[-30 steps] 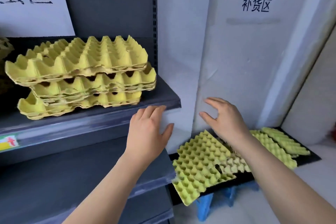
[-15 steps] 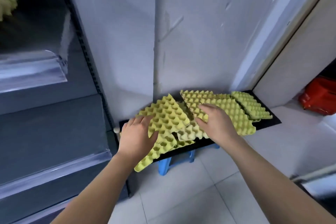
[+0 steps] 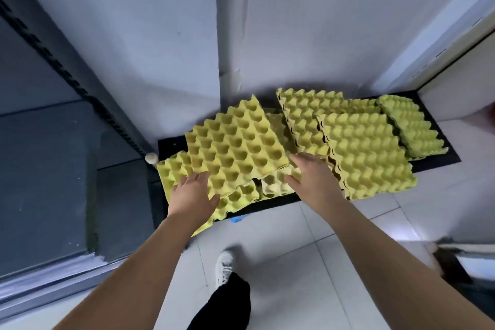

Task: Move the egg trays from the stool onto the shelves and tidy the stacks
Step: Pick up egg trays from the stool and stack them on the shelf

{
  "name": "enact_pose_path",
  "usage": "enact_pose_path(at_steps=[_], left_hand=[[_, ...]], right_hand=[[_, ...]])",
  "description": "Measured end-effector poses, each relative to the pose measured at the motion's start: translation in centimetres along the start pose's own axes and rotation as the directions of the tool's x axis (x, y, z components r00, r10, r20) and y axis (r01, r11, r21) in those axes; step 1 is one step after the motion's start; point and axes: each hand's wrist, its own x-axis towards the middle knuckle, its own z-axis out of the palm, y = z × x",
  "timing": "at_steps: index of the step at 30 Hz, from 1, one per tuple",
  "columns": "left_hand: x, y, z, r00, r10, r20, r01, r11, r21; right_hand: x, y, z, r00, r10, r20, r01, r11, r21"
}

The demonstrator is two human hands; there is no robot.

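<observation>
Several yellow egg trays lie scattered on a black board [image 3: 170,143] that sits on a blue stool [image 3: 237,219]. The nearest top tray [image 3: 235,142] rests askew on a lower tray [image 3: 171,171]. My left hand [image 3: 191,193] rests with straight fingers on that top tray's near left edge. My right hand [image 3: 313,179] touches its near right corner, fingers spread, above a paler tray [image 3: 276,182]. More trays lie to the right: a thick stack [image 3: 367,153], a rear stack [image 3: 308,110] and one at the far end [image 3: 412,126].
The grey shelf unit [image 3: 40,169] stands at the left, its perforated upright next to the board. A white wall rises right behind the trays. My white shoe [image 3: 225,265] stands on the tiled floor in front of the stool.
My view has dropped from the shelf to the stool. Both hands have come down from the shelf edge and wall onto the nearest top tray.
</observation>
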Motion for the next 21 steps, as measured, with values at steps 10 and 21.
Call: enact_pose_path(at_steps=[10, 21], left_hand=[[8.4, -2.5, 7.8, 0.916, -0.280, 0.288, 0.336, 0.927, -0.167], [10.7, -3.2, 11.6, 0.873, -0.399, 0.280, 0.486, 0.681, -0.548]], right_hand=[[9.3, 3.3, 6.3, 0.970, 0.079, 0.230, -0.071, 0.997, -0.040], [12.4, 4.7, 8.9, 0.964, 0.024, 0.264, -0.060, 0.990, 0.127]])
